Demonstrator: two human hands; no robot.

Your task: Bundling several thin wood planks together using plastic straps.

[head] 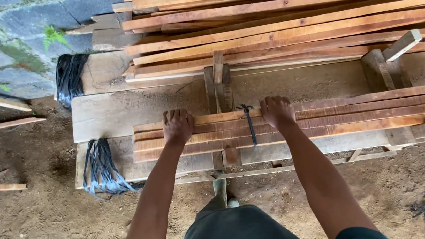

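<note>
Both palms down on slats (326,119) bundled at tabletop's (113,113) near edge. Left hand (178,126): fingers (175,116) together, curled over far slat edge. Right hand (277,111) likewise, just beside black strap (250,126). Farther back, stacked planks (286,24).

The wooden slats (326,116) were reddish-orange with pale streaks, bound by a black strap (249,123). The tabletop (118,113) was weathered grey-brown, the plastic strips (100,166) black, and the earth floor (41,224) brown.
</note>
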